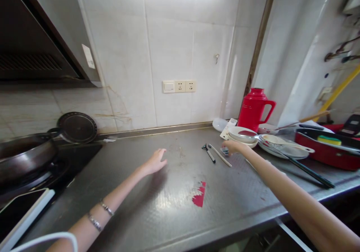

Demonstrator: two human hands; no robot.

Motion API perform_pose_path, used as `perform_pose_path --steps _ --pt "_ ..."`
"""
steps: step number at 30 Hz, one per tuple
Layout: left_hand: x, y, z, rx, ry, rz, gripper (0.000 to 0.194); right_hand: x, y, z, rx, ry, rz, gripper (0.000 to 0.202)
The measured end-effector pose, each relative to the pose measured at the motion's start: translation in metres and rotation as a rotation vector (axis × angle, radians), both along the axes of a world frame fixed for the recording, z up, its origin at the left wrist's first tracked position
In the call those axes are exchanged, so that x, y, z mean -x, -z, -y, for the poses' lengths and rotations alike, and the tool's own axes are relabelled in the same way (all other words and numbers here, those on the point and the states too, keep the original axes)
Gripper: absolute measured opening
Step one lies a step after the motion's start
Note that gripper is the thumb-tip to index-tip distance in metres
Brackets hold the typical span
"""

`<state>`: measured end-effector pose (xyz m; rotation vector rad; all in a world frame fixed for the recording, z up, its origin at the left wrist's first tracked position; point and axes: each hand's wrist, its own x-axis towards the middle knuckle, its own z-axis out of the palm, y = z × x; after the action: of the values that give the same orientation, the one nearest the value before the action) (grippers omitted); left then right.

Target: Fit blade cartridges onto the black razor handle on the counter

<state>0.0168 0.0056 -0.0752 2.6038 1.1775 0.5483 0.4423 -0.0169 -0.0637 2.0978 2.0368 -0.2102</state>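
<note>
My left hand (156, 162) hovers over the steel countertop (135, 210), its fingers apart and nothing in them. My right hand (232, 147) reaches down at the right, fingers closed around a small bluish, shiny thing (225, 152) whose kind I cannot make out. Just left of that hand lies a thin whitish stick (221, 156), curved slightly. Beside the stick rests a razor (209, 153) with a dark head and a light grip. A torn red patch (199, 195) marks the counter nearer to me.
At the right stand stacked bowls (242, 136), a red thermos jug (254, 109), plates with a ladle (284, 147), and a red pan (326, 147) holding a sponge (329, 140). A pot (25, 150) sits on the stove at left, near a white-edged device (30, 210).
</note>
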Motion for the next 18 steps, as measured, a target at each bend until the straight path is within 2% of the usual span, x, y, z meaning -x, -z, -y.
perform_pose_path --steps 11,18 --pt "0.017 0.008 -0.009 -0.012 0.007 -0.079 0.036 -0.005 0.012 -0.018 0.022 0.014 -0.017 0.063" --pt "0.039 0.010 -0.020 -0.057 -0.032 -0.091 0.034 -0.001 0.009 -0.018 -0.053 -0.034 -0.017 0.067"
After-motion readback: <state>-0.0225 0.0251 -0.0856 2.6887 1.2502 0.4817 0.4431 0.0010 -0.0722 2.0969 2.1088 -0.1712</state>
